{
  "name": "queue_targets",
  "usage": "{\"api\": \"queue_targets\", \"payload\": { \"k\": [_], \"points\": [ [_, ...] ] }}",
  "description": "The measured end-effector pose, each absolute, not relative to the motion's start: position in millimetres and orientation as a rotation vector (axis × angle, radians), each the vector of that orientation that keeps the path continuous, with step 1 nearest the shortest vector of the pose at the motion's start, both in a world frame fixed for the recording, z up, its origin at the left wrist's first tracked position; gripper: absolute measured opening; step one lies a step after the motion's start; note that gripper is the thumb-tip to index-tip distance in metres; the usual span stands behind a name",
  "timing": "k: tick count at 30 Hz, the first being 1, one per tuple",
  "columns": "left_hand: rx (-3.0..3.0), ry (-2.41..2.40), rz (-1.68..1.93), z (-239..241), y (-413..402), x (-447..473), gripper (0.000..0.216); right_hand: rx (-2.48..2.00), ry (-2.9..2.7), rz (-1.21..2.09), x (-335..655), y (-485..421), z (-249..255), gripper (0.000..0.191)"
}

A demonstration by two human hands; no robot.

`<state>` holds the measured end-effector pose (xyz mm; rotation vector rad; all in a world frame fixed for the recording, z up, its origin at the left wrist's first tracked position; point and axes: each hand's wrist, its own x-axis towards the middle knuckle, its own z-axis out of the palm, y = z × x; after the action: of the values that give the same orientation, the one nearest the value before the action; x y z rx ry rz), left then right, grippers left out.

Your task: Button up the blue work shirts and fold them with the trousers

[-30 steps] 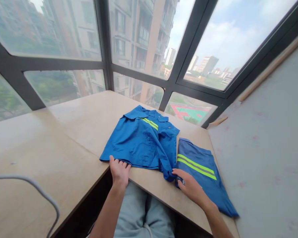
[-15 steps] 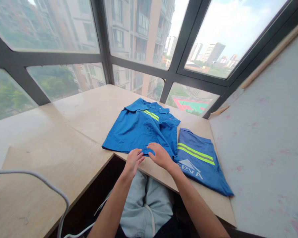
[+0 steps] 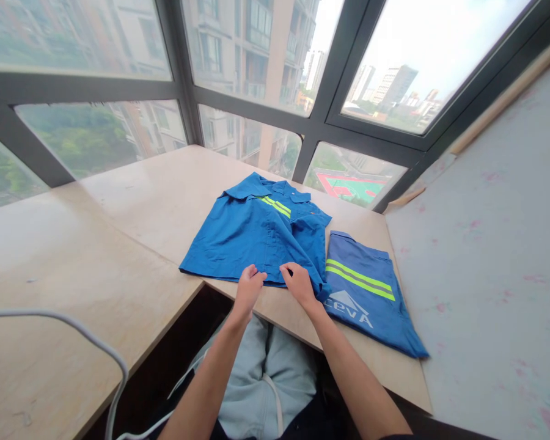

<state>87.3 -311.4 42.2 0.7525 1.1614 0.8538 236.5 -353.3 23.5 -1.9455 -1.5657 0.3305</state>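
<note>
A blue work shirt (image 3: 256, 235) with yellow-green stripes near its collar lies spread on the wooden tabletop (image 3: 132, 244). My left hand (image 3: 248, 288) and my right hand (image 3: 297, 284) sit side by side at the shirt's near hem, fingers curled and pinching the cloth edge. To the right lies a folded blue garment (image 3: 364, 293) with yellow-green bands and white lettering, untouched.
Large windows (image 3: 266, 67) with dark frames wall off the far side. A grey padded panel (image 3: 490, 244) rises on the right. A white cable (image 3: 87, 339) arcs over the near left corner. My light trousers (image 3: 266, 379) show below the table edge.
My hands came together at the middle of the shirt's hem; the right one left the folded garment. They went from flat on the cloth to pinching it. The camera tilted slightly.
</note>
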Motion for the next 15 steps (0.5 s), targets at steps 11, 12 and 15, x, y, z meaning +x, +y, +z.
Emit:
{"api": "queue_targets", "payload": {
  "k": [11, 12, 15],
  "points": [
    [0.640, 1.001, 0.841, 39.9, -303.0, 78.8, 0.041, -1.768, -1.731, 0.267, 221.2, -344.2, 11.2, 0.017],
    [0.643, 0.980, 0.848, 39.2, -301.4, 78.2, 0.039, -1.740, -1.712, 0.283, 222.0, -343.0, 9.5, 0.020],
    [0.779, 1.007, 0.908, 34.1, -297.9, 79.9, 0.040, -1.657, -1.557, 0.356, 224.0, -342.0, 4.6, 0.027]
  ]
}}
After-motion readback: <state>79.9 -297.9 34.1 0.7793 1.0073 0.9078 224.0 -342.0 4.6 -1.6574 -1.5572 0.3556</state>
